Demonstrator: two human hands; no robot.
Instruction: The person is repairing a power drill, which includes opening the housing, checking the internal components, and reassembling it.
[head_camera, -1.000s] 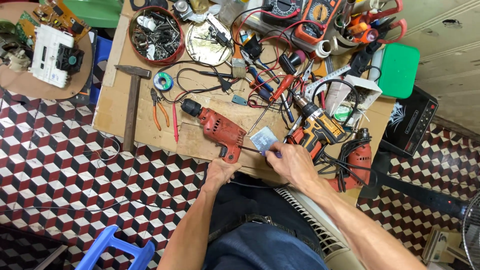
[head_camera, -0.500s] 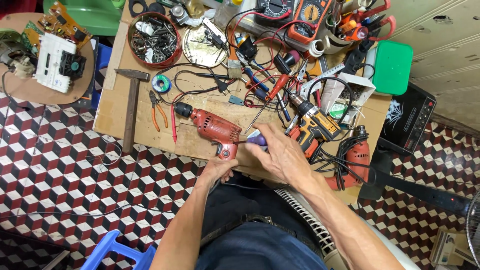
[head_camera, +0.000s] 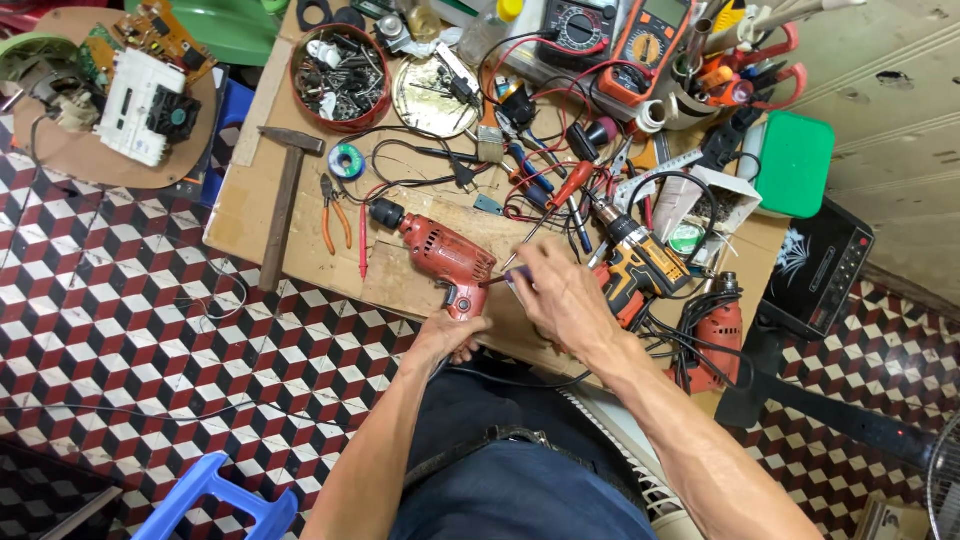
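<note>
Red drill (head_camera: 446, 256) amid hammer (head_camera: 284, 200), pliers (head_camera: 334, 212), orange drill (head_camera: 640, 268), tangled wires (head_camera: 540, 180)

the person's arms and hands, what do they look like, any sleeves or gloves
Both arms are bare from the elbow down, with no sleeve in view. The left hand and the right hand wear no gloves, and no watch, ring or wristband shows. The forearms look lean and sinewy. Below them are dark blue trousers with a dark belt.
</note>
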